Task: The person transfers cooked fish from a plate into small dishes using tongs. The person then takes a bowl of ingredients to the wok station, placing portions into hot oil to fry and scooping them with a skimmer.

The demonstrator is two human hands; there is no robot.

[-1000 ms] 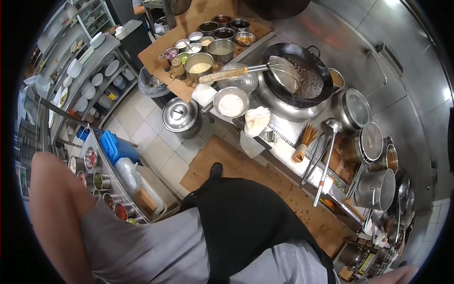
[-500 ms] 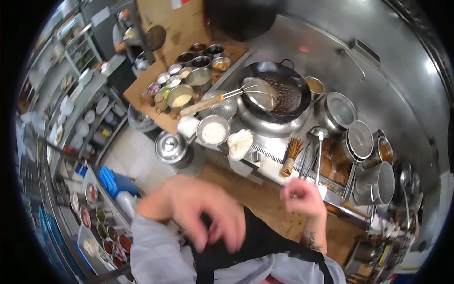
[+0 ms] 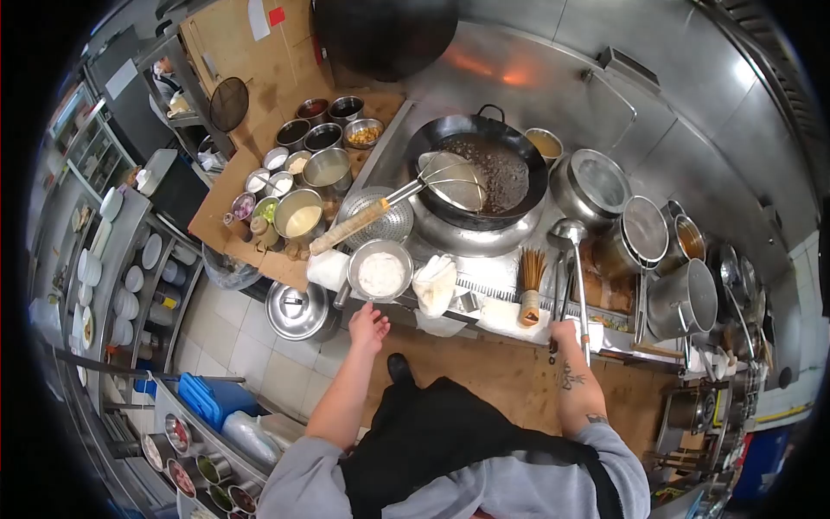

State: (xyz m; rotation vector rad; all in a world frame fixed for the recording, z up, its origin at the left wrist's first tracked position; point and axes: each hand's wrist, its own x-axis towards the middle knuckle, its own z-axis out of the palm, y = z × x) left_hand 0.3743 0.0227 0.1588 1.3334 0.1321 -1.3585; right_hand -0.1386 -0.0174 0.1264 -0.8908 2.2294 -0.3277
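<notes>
My left hand [image 3: 369,327] is open with its fingers apart, just below a handled saucepan [image 3: 380,270] with white powder in it. Lower right of the stove, my right hand [image 3: 564,333] is closed around the end of the long dark metal tongs [image 3: 562,298]. A ladle [image 3: 582,285] lies right beside that hand, its handle close to the fingers. In the black wok [image 3: 417,143], dark liquid bubbles. A wire-mesh strainer [image 3: 452,182] rests across the wok's rim, its wooden handle pointing to the lower left.
A bamboo brush [image 3: 531,290] and a crumpled white cloth [image 3: 434,285] lie along the counter's front edge. Bowls of sauces and seasonings [image 3: 324,137] stand at the left. Steel pots [image 3: 683,298] crowd the right. A lidded pot [image 3: 298,310] sits below the counter.
Both hands were blurred before my torso. My left hand has moved up toward the saucepan, and my right hand has reached the tongs and closed on them. The view has shifted.
</notes>
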